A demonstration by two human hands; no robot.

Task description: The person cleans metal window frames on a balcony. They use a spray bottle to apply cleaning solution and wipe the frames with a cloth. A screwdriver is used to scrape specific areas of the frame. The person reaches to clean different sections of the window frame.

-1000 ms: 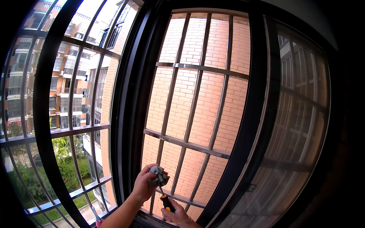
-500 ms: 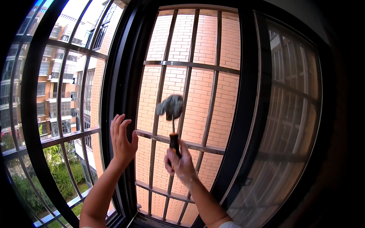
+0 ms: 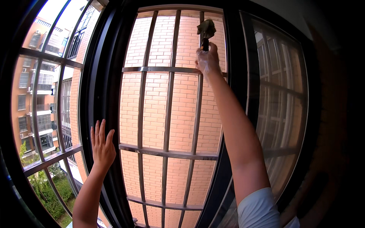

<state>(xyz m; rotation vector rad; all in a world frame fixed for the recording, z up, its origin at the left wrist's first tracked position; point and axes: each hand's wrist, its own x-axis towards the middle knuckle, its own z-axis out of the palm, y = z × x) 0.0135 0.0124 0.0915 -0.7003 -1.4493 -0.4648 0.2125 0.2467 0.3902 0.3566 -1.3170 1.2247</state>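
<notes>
My right hand point(image 3: 207, 59) is raised high against the window glass and grips the dark handle of a small cleaning tool point(image 3: 205, 30) whose grey cloth-wrapped head sits near the top of the middle pane point(image 3: 167, 110). My left hand point(image 3: 102, 146) is flat, fingers together and pointing up, resting on the dark window frame post point(image 3: 100, 76) at mid height. It holds nothing.
Outside the glass runs a metal security grille point(image 3: 167, 152) of vertical bars and horizontal rails, with a brick wall behind. A second sash point(image 3: 283, 110) stands at the right. Left panes show apartment blocks and green shrubs point(image 3: 45, 190) below.
My right hand has lifted the tool from low by the sill up to the pane's top. My left hand let go of the tool's head and moved onto the frame post.
</notes>
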